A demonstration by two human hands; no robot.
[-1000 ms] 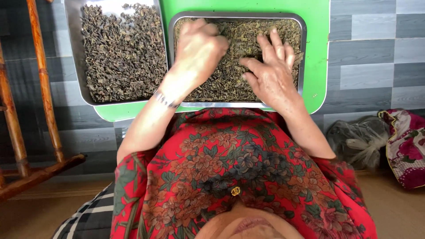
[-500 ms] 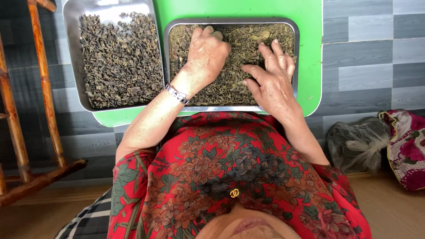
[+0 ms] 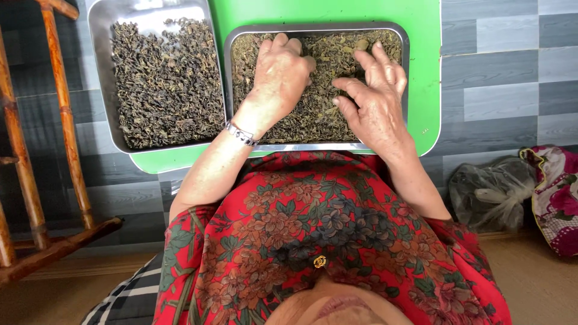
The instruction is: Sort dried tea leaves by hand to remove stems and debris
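- While leaning over the green surface (image 3: 325,12), sorting by hand through loose dried leaves; going by the trays, seemingly midway.
- Far left: wooden frame (image 3: 60,120), cut off by the edge, kind unclear.
- Next: left tray (image 3: 99,72) of metal, spread with darker leaves (image 3: 162,84), bare metal showing at its far end; touched by neither hand.
- Just beside it: right tray (image 3: 313,146), covered with paler greenish leaves (image 3: 325,54), seemingly yet to be gone through.
- Left hand (image 3: 280,69), metal bracelet (image 3: 241,133) at the wrist, palm down on the greenish leaves, fingers curled into the heap; grip hidden under the hand, so cannot tell whether pinched on anything.
- Right hand (image 3: 373,99) on the same heap, fingers spread apart and bent, holding nothing visible.
- Far right, on the floor: crumpled plastic bag (image 3: 487,192) and flowered cloth (image 3: 557,198), the cloth cut off by the edge.
- Hard to make out: single leaves, any stems or rejects, and the heap beneath both palms.
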